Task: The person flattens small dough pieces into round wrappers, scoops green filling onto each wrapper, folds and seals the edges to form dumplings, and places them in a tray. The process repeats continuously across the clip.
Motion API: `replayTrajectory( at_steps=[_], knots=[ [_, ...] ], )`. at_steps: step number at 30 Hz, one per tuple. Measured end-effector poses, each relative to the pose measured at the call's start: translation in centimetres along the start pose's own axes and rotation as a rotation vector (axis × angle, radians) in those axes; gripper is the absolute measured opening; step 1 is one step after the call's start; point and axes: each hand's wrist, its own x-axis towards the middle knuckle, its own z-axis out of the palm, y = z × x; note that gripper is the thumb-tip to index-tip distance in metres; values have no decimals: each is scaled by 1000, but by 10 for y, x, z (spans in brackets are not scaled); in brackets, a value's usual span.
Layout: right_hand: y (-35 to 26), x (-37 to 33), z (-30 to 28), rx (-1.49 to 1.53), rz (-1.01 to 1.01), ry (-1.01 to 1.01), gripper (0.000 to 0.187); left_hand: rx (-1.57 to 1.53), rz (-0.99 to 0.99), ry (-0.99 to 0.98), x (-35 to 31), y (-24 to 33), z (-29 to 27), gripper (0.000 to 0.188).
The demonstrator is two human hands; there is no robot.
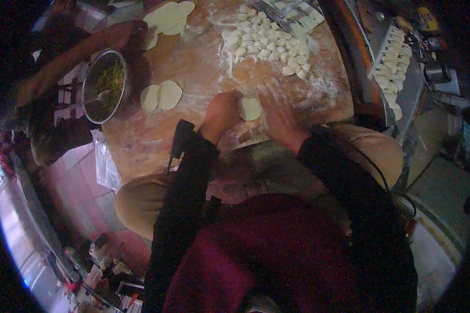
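at the far left, a co-worker's arm (73, 70) extends toward the upper part of the view. below it, a round metal bowl (85, 88) sits at the left edge of the wooden surface (193, 65); it contains a greenish filling (111, 86) and a spoon (104, 96). to its right, two flat dough rounds (169, 95) lie side by side with edges meeting. beyond them, near the far edge, several thin dough sheets (169, 20) overlap.

near the front edge i see the left hand (222, 115), fingers curled, at the left side of a single pale dough disc (251, 109); i cannot tell whether it grips the disc. the disc lies flat on the surface, between the two hands. the right hand (283, 121) is at the disc's right side, floury, slightly blurred, fingers extended and unclenched.

behind the right hand, many small dough pieces (266, 39) lie grouped on scattered flour. at the far right, formed dumplings (394, 65) stand in rows, apart from the surface.
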Motion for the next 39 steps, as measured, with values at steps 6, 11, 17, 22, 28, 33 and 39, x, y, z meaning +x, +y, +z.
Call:
replayTrajectory(
  at_steps=[6,11,17,22,28,33,39],
  knots=[
    [7,91,-6,69,17,-26,57,122,85,101,9,16,-3,19],
    [1,34,8,-38,-96,146,50,31,-34,133,10,3,-5,19],
    [8,40,18,103,-108,132,55,48,37,-5,-1,3,-5,18],
    [8,76,8,81,11,-2,56,168,51,75,12,6,-6,21],
    [-3,11,1,-25,-36,-63,47,-5,57,60,3,-19,-6,26],
    [2,80,1,5,-63,5,57,81,114,27,7,-1,-7,24],
    [-4,25,8,-141,-132,186,45,-63,7,140,8,-6,-9,24]
  ],
)
